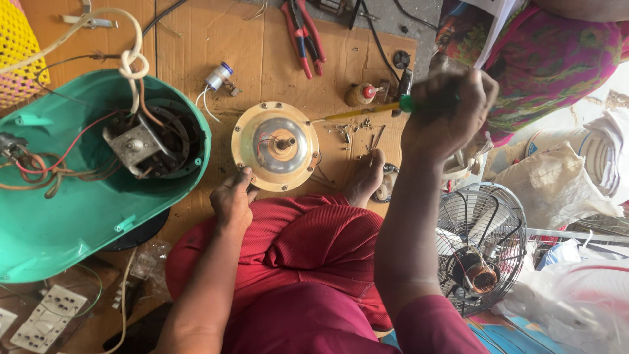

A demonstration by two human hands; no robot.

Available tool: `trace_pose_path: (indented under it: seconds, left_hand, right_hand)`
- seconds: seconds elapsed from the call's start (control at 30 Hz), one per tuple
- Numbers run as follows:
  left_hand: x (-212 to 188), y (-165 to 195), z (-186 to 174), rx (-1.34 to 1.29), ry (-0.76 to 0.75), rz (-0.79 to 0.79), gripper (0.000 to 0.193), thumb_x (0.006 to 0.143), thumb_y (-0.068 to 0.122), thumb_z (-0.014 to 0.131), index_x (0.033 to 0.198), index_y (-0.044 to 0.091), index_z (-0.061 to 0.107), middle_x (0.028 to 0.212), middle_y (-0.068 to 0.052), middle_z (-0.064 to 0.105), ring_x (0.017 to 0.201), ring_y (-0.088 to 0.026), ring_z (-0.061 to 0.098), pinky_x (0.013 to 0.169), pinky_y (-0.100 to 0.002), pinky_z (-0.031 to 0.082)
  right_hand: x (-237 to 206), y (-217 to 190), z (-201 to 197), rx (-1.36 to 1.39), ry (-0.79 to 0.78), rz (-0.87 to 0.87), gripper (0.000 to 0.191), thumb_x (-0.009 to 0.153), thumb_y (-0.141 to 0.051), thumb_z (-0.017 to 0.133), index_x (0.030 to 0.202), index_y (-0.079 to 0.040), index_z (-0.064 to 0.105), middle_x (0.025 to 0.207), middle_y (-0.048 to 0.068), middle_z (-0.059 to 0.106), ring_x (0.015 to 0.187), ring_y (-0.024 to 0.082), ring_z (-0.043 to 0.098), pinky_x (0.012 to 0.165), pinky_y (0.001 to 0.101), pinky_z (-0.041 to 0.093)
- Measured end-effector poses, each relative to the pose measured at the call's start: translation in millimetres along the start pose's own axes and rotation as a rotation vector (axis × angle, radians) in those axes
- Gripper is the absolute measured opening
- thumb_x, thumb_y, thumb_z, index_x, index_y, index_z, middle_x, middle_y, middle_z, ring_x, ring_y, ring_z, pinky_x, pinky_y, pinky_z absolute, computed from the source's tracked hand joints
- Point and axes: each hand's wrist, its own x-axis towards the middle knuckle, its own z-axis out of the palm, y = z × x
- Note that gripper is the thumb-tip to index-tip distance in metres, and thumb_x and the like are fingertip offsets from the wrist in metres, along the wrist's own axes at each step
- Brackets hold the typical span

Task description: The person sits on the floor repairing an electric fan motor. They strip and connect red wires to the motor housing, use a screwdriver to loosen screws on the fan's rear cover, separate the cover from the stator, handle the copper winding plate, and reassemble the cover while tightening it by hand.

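Fan motor repair on a cardboard sheet (196, 59).
Left of centre, the left hand (232, 200) steadies the round motor housing (275, 145), its grip closed on the near rim. The right hand (449, 111) is clamped on a screwdriver (367, 111), tip at the housing's edge. Best to hold the housing flat and drive squarely; the screw itself is too small to see.

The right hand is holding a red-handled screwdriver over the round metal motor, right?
Not quite. In the head view the screwdriver in the right hand has a green and yellow handle, not red. It does point toward the round metal motor.
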Motion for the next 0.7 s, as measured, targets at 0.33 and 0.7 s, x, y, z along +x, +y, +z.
trace_pose_path:
  seconds: [0.33,0.7]
  left_hand:
    - [2,-1,-5,0.037,0.019,-0.022,0.027,0.09,0.011,0.076,0.113,-0.003,0.072,0.103,-0.008,0.07,0.097,-0.022,0.069,0.085,-0.042,0.062]
    - [2,-1,-5,-0.011,0.002,-0.018,0.032,0.089,0.012,0.076,0.118,-0.002,0.071,0.115,-0.01,0.071,0.104,-0.022,0.07,0.09,-0.043,0.063]
  right_hand:
    - [-7,3,16,-0.248,-0.155,-0.048,0.033,0.118,-0.031,0.052,0.134,-0.001,0.057,0.093,0.01,0.062,0.079,0.017,0.061,0.073,0.0303,0.053]
    - [9,10,11,-0.353,-0.12,-0.047,0.031,0.119,-0.028,0.049,0.132,-0.001,0.058,0.091,0.009,0.061,0.073,0.016,0.059,0.069,0.03,0.052]
